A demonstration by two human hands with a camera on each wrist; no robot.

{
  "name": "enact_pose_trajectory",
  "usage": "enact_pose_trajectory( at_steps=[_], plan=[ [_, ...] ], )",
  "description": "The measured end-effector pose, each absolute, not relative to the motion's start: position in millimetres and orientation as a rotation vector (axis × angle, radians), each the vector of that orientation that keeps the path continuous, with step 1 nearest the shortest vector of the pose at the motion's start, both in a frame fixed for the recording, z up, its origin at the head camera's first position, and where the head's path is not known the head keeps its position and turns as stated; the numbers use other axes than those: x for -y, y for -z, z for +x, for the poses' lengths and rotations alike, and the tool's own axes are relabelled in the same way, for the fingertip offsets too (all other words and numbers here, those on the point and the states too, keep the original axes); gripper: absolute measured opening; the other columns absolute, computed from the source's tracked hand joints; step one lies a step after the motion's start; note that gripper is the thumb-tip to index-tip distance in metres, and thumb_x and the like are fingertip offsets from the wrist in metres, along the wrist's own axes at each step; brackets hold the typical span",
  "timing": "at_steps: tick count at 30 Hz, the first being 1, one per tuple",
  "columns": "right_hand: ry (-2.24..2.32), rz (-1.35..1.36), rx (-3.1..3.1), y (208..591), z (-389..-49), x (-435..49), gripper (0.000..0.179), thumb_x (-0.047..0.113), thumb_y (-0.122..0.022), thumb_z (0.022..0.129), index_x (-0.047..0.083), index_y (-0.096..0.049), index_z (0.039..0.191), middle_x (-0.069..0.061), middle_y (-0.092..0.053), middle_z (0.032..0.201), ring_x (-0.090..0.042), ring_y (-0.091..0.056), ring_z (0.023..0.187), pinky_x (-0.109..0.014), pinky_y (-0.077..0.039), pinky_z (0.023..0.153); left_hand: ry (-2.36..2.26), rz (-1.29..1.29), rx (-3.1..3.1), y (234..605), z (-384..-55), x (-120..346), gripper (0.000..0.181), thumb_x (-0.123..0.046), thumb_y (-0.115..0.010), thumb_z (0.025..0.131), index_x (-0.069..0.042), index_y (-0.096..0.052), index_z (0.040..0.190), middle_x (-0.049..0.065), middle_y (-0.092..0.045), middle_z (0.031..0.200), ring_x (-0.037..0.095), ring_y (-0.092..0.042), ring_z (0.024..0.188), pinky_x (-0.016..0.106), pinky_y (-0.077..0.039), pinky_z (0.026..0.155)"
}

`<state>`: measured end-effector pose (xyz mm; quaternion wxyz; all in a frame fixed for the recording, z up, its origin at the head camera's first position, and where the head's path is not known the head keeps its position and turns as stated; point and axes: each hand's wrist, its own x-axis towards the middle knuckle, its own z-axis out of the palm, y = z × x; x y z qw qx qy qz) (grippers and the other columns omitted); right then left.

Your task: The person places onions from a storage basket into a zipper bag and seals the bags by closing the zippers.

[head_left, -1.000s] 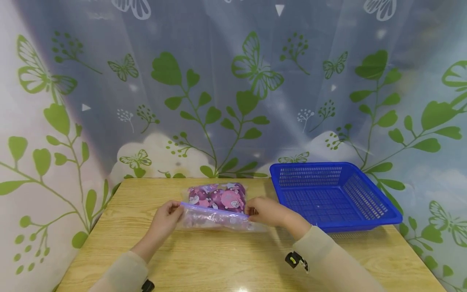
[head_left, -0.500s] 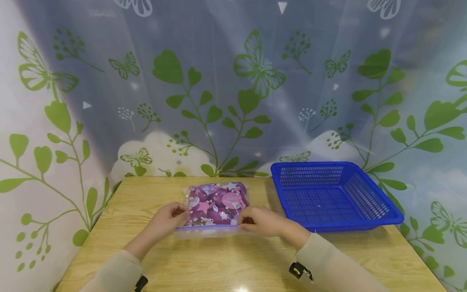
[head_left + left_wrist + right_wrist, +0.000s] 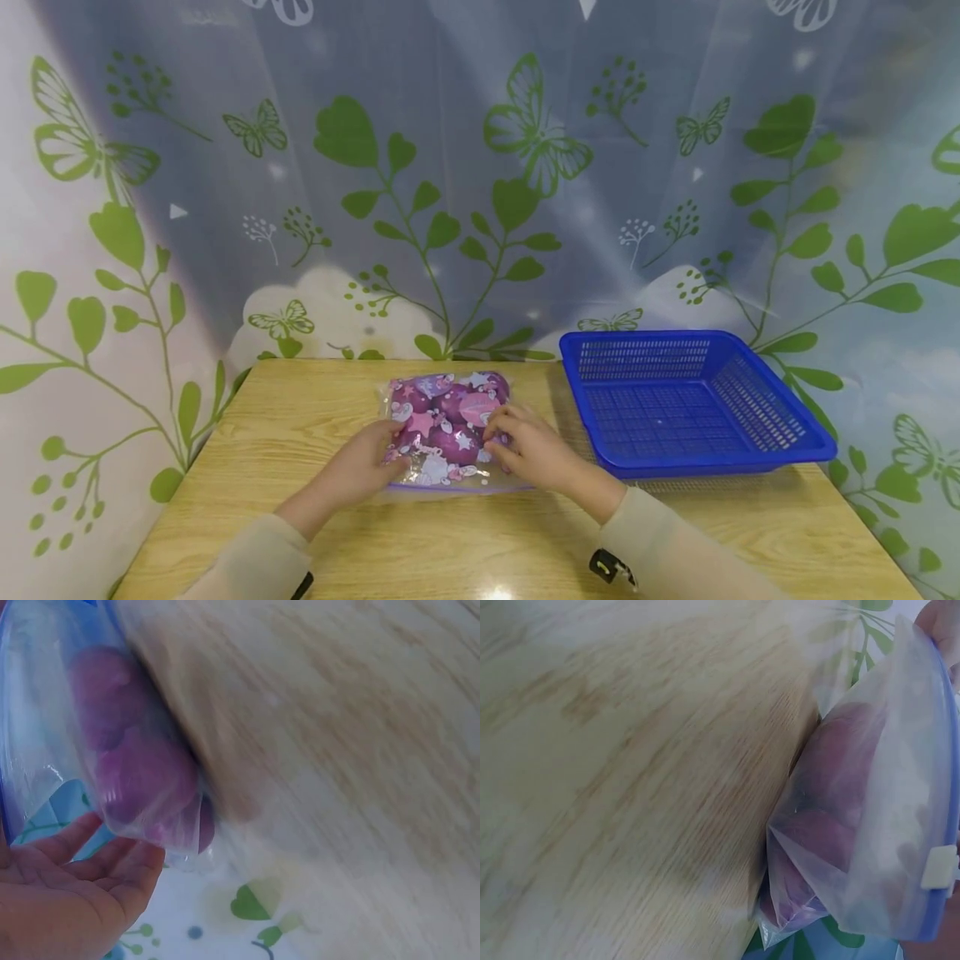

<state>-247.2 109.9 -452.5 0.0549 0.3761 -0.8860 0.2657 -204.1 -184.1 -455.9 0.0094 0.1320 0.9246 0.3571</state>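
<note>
A clear zip bag [image 3: 442,471] lies on the wooden table, printed with pink stars and bears. Round purple things [image 3: 454,443] fill it; their kind is hard to make out. My left hand [image 3: 360,471] holds the bag's left side, thumb on top near the purple zip; in the left wrist view its fingers [image 3: 127,874] reach against the bag's end. At the right side, my right hand [image 3: 536,446] grips the bag with bent fingers and thumb. A white slider [image 3: 939,867] sits on the zip in the right wrist view, where most of that hand is cut off.
A blue plastic basket [image 3: 697,467] with slotted walls stands right of the bag, just beyond my right forearm. Behind the table [image 3: 450,550] hangs a curtain [image 3: 450,167] printed with leaves and butterflies.
The zip edge has been lowered towards me, so the bag lies flat with its printed face up. Both hands have shifted from the zip's ends to the bag's sides. The basket stays put.
</note>
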Motion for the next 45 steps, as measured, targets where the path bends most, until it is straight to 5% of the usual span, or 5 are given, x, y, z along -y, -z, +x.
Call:
enact_pose_trajectory(
  at_steps=[6, 18, 30, 45],
  plan=[
    [-0.81, 1.057, 2.657, 456, -250, -104, 0.01, 0.02, -0.072, 0.094, 0.015, -0.068, 0.102, -0.001, -0.062, 0.118, -0.023, -0.053, 0.11, -0.044, -0.049, 0.095, -1.034, 0.422, -2.95, 463, -208, 181, 0.064, -0.023, -0.069, 0.095, 0.004, -0.043, 0.146, 0.027, -0.044, 0.148, 0.046, -0.041, 0.136, 0.058, -0.033, 0.113],
    [-0.699, 1.005, 2.643, 483, -257, -96, 0.045, 0.024, -0.073, 0.094, 0.007, -0.06, 0.133, -0.019, -0.048, 0.145, -0.045, -0.037, 0.136, -0.058, -0.034, 0.113, -1.029, 0.439, -2.955, 478, -217, 168, 0.063, -0.021, -0.067, 0.097, 0.002, -0.041, 0.149, 0.025, -0.043, 0.15, 0.043, -0.042, 0.137, 0.056, -0.034, 0.113],
    [-0.535, 0.94, 2.758, 485, -258, -96, 0.068, 0.041, -0.066, 0.096, 0.006, -0.043, 0.15, -0.022, -0.038, 0.154, -0.045, -0.033, 0.14, -0.058, -0.032, 0.114, -0.911, 0.518, -2.988, 485, -233, 158, 0.061, -0.025, -0.064, 0.1, -0.001, -0.039, 0.151, 0.019, -0.042, 0.153, 0.037, -0.037, 0.142, 0.05, -0.03, 0.117],
    [-0.454, 0.809, 2.869, 485, -268, -103, 0.074, 0.05, -0.057, 0.099, 0.005, -0.037, 0.153, -0.023, -0.034, 0.155, -0.045, -0.028, 0.143, -0.057, -0.029, 0.116, -0.831, 0.589, -3.06, 486, -256, 143, 0.059, -0.026, -0.063, 0.1, 0.0, -0.042, 0.149, 0.023, -0.044, 0.151, 0.04, -0.038, 0.141, 0.051, -0.028, 0.118]
  ],
)
